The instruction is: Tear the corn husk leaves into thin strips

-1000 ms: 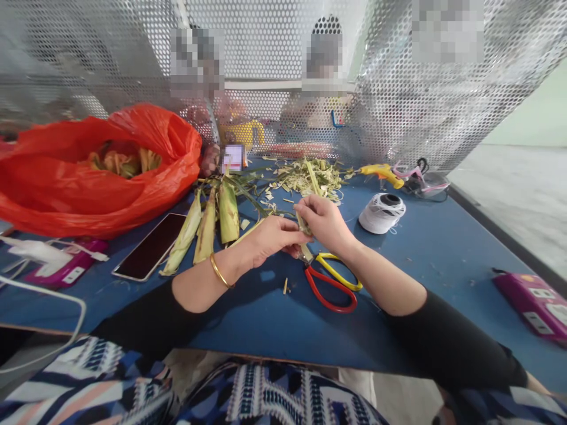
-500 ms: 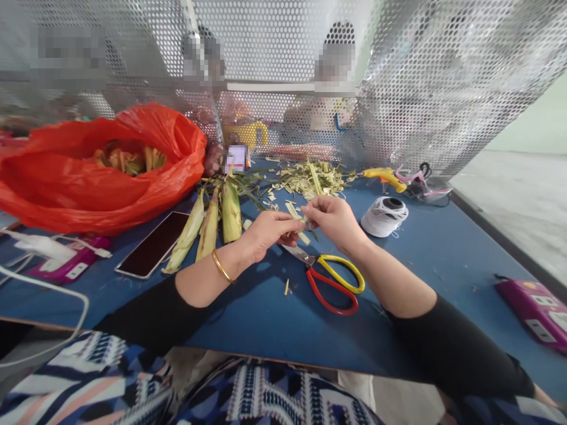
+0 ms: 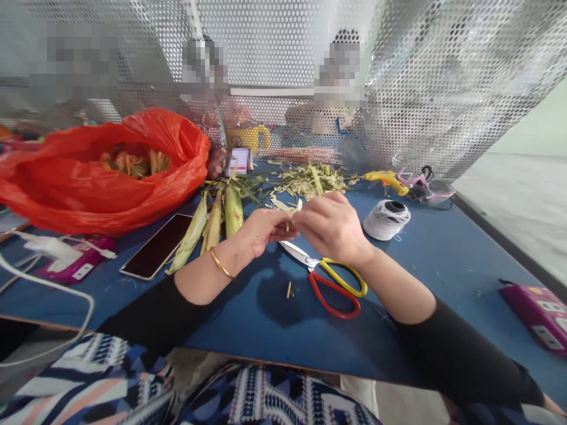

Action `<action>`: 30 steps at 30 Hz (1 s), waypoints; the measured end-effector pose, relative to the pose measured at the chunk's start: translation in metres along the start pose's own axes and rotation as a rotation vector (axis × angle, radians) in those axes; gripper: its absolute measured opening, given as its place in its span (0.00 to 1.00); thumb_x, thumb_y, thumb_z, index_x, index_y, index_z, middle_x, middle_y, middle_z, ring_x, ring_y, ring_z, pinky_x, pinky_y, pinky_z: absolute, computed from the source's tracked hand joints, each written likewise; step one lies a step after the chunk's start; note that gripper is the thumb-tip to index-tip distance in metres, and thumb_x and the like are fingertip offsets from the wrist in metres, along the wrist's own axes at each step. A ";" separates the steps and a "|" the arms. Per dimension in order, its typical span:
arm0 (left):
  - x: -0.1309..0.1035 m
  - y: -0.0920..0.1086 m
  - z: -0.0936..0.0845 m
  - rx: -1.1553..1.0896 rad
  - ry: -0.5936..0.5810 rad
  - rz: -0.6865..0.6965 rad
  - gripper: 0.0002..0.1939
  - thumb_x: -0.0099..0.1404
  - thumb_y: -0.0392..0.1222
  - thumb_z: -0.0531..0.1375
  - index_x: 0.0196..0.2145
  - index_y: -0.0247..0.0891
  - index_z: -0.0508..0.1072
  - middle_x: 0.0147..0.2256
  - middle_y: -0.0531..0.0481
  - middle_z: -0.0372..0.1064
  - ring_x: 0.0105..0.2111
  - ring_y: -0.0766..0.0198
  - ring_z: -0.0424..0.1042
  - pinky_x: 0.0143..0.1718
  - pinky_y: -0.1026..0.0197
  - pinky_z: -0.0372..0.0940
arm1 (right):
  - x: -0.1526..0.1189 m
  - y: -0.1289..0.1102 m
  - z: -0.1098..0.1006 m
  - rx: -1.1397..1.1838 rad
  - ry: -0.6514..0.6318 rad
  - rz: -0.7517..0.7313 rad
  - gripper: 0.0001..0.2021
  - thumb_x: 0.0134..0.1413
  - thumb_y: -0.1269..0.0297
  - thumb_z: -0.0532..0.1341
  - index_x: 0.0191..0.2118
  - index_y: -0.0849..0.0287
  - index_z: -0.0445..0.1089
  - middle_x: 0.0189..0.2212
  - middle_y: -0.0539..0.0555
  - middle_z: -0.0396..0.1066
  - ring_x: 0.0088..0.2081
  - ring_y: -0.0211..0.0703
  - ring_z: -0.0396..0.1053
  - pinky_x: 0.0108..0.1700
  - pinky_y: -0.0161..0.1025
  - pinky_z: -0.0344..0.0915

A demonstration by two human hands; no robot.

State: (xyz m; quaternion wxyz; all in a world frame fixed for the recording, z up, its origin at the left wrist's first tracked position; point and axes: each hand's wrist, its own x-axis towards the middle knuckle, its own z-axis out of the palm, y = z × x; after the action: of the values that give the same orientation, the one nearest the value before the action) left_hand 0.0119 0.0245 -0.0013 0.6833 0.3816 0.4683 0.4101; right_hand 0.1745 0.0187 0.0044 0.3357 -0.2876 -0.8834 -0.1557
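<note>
Bright, soft hand shadows, stretched edges

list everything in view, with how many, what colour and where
bag: 1, red, left
dried husks: several, brownish, in bag
husks: 3, yellow-green, by phone
phone: 1, black, left
power strips: 2, purple, far left and right
charger: 1, white, left
scraps: many, pale green, table back
stick: 1, tan, front
scissors: 1, red and yellow handles, centre
spool: 1, white, right
glue gun: 1, yellow, right back
glasses: 1, pink, beside glue gun
table: 1, blue, below
mesh: grey, behind
people: at least 2, blurred, behind mesh
strip: at least 1, pale green, left fingertips
bracelet: 1, gold, left wrist
hands: 2, bare, centre
</note>
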 end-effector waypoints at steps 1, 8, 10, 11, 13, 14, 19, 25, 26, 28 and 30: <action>0.001 0.000 -0.001 -0.030 -0.002 0.009 0.06 0.49 0.33 0.65 0.18 0.33 0.71 0.18 0.53 0.67 0.19 0.71 0.66 0.27 0.66 0.65 | 0.000 -0.002 0.000 -0.056 -0.046 -0.140 0.10 0.61 0.69 0.52 0.33 0.57 0.69 0.29 0.53 0.69 0.31 0.40 0.62 0.39 0.41 0.55; 0.009 -0.008 -0.004 -0.071 -0.040 0.050 0.08 0.46 0.35 0.67 0.17 0.34 0.71 0.17 0.54 0.66 0.19 0.72 0.64 0.23 0.67 0.61 | -0.006 -0.008 0.013 -0.252 -0.111 -0.349 0.15 0.64 0.74 0.49 0.29 0.59 0.68 0.27 0.52 0.65 0.30 0.40 0.58 0.38 0.42 0.51; 0.007 -0.008 -0.003 -0.071 -0.052 0.042 0.08 0.46 0.36 0.68 0.18 0.33 0.71 0.17 0.54 0.66 0.19 0.71 0.65 0.23 0.67 0.61 | -0.007 -0.009 0.015 -0.305 -0.064 -0.346 0.15 0.64 0.75 0.49 0.30 0.59 0.68 0.26 0.52 0.66 0.30 0.40 0.58 0.38 0.42 0.51; 0.005 -0.007 -0.002 -0.071 -0.055 0.040 0.08 0.46 0.36 0.68 0.18 0.33 0.72 0.18 0.54 0.67 0.19 0.71 0.65 0.23 0.67 0.62 | -0.008 -0.009 0.015 -0.336 -0.033 -0.342 0.15 0.64 0.75 0.49 0.30 0.60 0.69 0.26 0.52 0.66 0.30 0.40 0.58 0.38 0.42 0.52; 0.002 -0.003 0.000 -0.066 -0.061 0.041 0.09 0.46 0.37 0.69 0.19 0.32 0.72 0.18 0.53 0.68 0.20 0.71 0.66 0.23 0.68 0.62 | -0.009 -0.011 0.016 -0.381 0.009 -0.328 0.15 0.64 0.74 0.48 0.30 0.60 0.68 0.26 0.52 0.66 0.29 0.41 0.58 0.39 0.42 0.52; 0.000 -0.001 0.000 -0.064 -0.057 0.042 0.09 0.45 0.37 0.69 0.19 0.32 0.72 0.19 0.53 0.69 0.20 0.71 0.67 0.23 0.68 0.62 | -0.009 -0.011 0.016 -0.386 0.013 -0.317 0.15 0.64 0.74 0.48 0.29 0.60 0.68 0.26 0.53 0.67 0.29 0.41 0.58 0.39 0.42 0.52; -0.002 0.006 -0.001 -0.034 0.009 0.046 0.13 0.41 0.38 0.73 0.20 0.32 0.72 0.19 0.53 0.69 0.20 0.71 0.67 0.24 0.67 0.63 | -0.013 -0.015 0.019 -0.286 -0.014 -0.247 0.15 0.65 0.72 0.47 0.30 0.58 0.67 0.29 0.53 0.69 0.30 0.41 0.60 0.40 0.43 0.52; 0.002 0.003 -0.005 0.007 0.036 0.086 0.14 0.41 0.42 0.73 0.22 0.32 0.75 0.20 0.51 0.71 0.22 0.68 0.69 0.27 0.65 0.64 | -0.015 -0.022 0.019 -0.213 0.004 -0.351 0.14 0.64 0.74 0.49 0.30 0.57 0.67 0.27 0.52 0.68 0.31 0.41 0.63 0.41 0.42 0.54; 0.002 0.003 -0.005 0.012 0.037 0.089 0.14 0.41 0.42 0.73 0.23 0.32 0.75 0.20 0.51 0.71 0.23 0.67 0.69 0.27 0.64 0.64 | -0.014 -0.022 0.019 -0.189 0.001 -0.357 0.14 0.64 0.73 0.49 0.31 0.57 0.68 0.27 0.51 0.69 0.31 0.40 0.63 0.42 0.42 0.54; 0.003 0.003 -0.005 0.010 0.039 0.107 0.13 0.42 0.42 0.72 0.23 0.32 0.75 0.20 0.51 0.71 0.23 0.67 0.69 0.28 0.64 0.65 | -0.012 -0.020 0.018 -0.114 0.029 -0.287 0.11 0.65 0.69 0.50 0.33 0.57 0.68 0.29 0.52 0.70 0.32 0.40 0.65 0.43 0.41 0.55; 0.003 0.003 -0.006 0.000 0.042 0.133 0.11 0.45 0.41 0.71 0.24 0.33 0.75 0.21 0.51 0.72 0.23 0.67 0.70 0.29 0.63 0.66 | -0.009 -0.016 0.015 -0.048 0.090 -0.074 0.09 0.64 0.64 0.52 0.37 0.58 0.68 0.33 0.55 0.72 0.36 0.42 0.67 0.43 0.41 0.56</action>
State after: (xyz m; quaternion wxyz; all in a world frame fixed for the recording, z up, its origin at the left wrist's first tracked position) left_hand 0.0061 0.0296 -0.0009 0.6445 0.4032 0.4563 0.4624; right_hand 0.1629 0.0093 -0.0142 0.3621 -0.2555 -0.8735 -0.2017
